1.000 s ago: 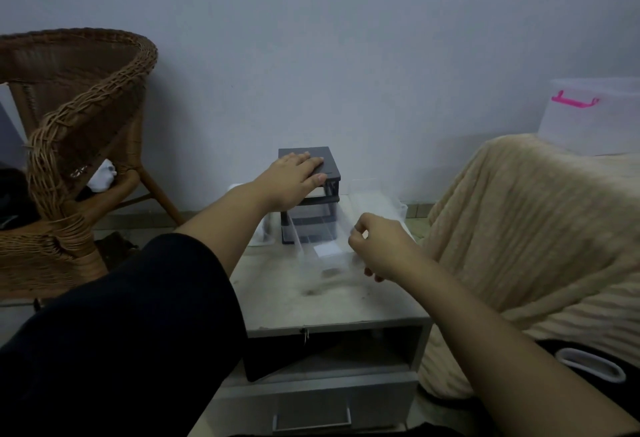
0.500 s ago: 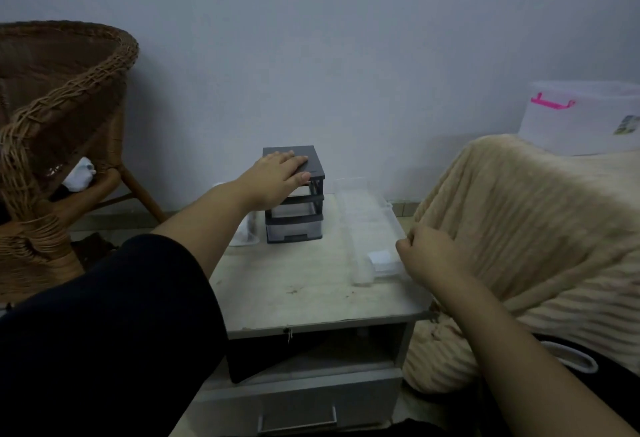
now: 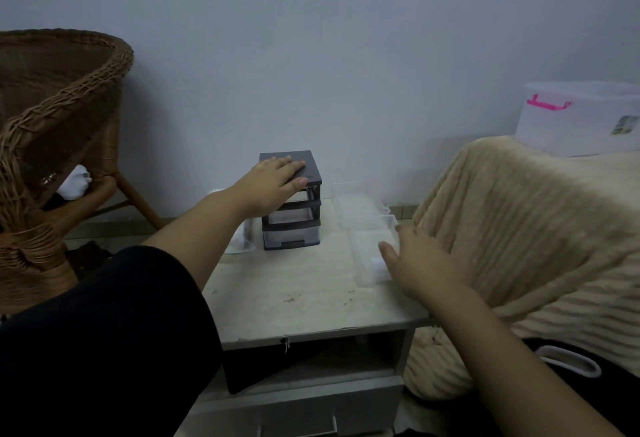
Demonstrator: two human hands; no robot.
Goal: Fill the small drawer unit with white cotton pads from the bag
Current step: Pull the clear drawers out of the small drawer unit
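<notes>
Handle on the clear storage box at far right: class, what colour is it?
Bright pink. The handle on the storage box shows best in the head view.

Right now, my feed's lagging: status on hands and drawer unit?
Left hand flat on drawer unit. Right hand open, at clear drawers out on table. Nothing in the way.

The small dark-grey drawer unit (image 3: 294, 173) stands upright by the bench's (image 3: 294, 298) back edge, its bottom clear drawer (image 3: 291, 239) pushed in. Along the right edge lie a farther drawer (image 3: 358, 206) and a nearer drawer (image 3: 363, 249), which holds a white cotton pad (image 3: 376, 265). A pale bag (image 3: 239, 240) sits just left of the unit.
</notes>
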